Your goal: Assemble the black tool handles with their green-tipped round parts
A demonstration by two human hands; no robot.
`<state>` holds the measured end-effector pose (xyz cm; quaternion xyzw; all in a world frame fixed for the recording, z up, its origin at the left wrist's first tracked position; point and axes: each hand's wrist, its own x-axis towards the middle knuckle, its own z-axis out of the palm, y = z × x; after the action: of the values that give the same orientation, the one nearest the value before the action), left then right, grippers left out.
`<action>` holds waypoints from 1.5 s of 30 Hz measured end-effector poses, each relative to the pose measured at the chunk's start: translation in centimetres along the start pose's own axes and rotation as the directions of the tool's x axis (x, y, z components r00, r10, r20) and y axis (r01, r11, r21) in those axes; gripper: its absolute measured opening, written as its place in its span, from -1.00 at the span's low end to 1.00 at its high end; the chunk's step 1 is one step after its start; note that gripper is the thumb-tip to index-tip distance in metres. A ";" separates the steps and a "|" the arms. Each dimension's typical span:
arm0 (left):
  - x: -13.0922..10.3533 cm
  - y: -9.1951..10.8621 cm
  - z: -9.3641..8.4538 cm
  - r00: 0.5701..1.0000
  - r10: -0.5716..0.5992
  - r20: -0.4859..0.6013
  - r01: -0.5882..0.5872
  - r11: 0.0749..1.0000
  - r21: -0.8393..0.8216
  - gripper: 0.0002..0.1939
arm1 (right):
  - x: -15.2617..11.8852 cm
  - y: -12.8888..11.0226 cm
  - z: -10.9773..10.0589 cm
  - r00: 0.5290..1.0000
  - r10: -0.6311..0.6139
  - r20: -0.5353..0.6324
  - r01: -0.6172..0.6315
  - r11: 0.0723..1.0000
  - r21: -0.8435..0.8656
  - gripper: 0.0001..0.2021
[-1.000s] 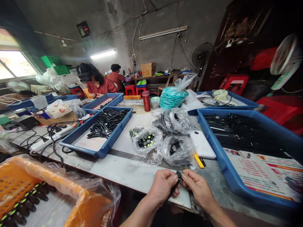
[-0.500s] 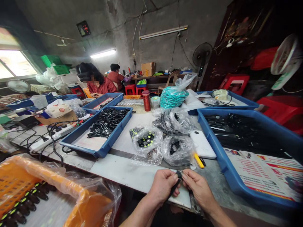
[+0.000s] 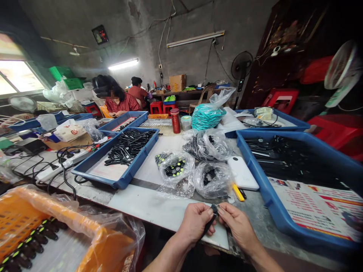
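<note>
My left hand is closed round a long black part, thumb on top, over the near edge of the white board. The fingertips of my right hand pinch the upper end of the same black part, touching it close to my left thumb. Just beyond my hands lie an open plastic bag of black pieces and a yellow-handled tool. Left of these is a bag of black and yellow-green pieces.
Blue trays of black parts stand left and right. An orange basket fills the near left. A white device lies by the right tray. Two people sit farther back.
My hands and the black part have hardly moved. At the back, the farther person's head and body have shifted slightly left.
</note>
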<state>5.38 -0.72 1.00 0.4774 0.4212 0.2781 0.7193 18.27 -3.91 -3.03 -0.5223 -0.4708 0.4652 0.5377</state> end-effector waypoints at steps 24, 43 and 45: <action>0.2 -0.2 0.0 1.000 0.001 0.007 -0.001 1.000 -0.004 -0.65 | -0.1 -0.6 0.1 1.000 0.030 -0.007 -0.030 0.999 -0.042 -0.57; 0.2 -0.1 0.0 1.000 -0.008 0.000 0.008 1.000 -0.012 -0.61 | 0.0 -0.3 0.0 0.998 0.051 -0.033 -0.052 0.998 -0.028 -0.56; 0.1 -0.1 0.0 1.000 -0.007 -0.002 0.007 1.000 -0.011 -0.62 | 0.0 -0.4 0.0 0.999 0.046 -0.028 -0.047 0.998 -0.031 -0.57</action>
<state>5.47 -0.64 0.90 0.4720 0.4219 0.2783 0.7223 18.23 -3.95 -2.61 -0.5478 -0.4583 0.4629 0.5250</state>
